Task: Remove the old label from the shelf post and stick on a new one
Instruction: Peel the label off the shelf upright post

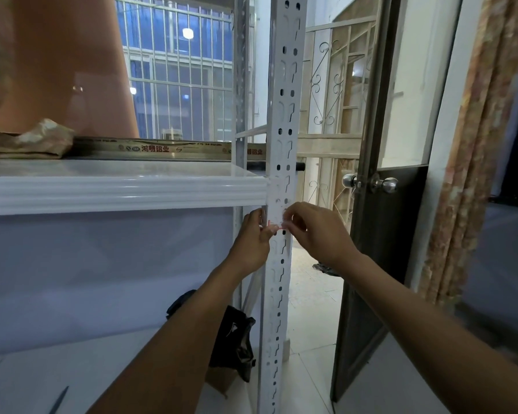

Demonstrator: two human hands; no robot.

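White label (274,218), red-edged, is pinched against the shelf post (284,115) by left hand (251,237) and right hand (311,231); tearing or creasing is likely if pulled unevenly.

Shelf post (284,121) white, slotted-hole pattern. Label (274,218) white, red edge. Shelf board (123,194) glossy white. Door (380,234) dark brown. Curtain (479,144) mottled orange-beige.

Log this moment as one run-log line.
stage: label at post | left hand: pinching label edge | right hand: pinching other edge | shelf post: upright | old or new label: cannot tell
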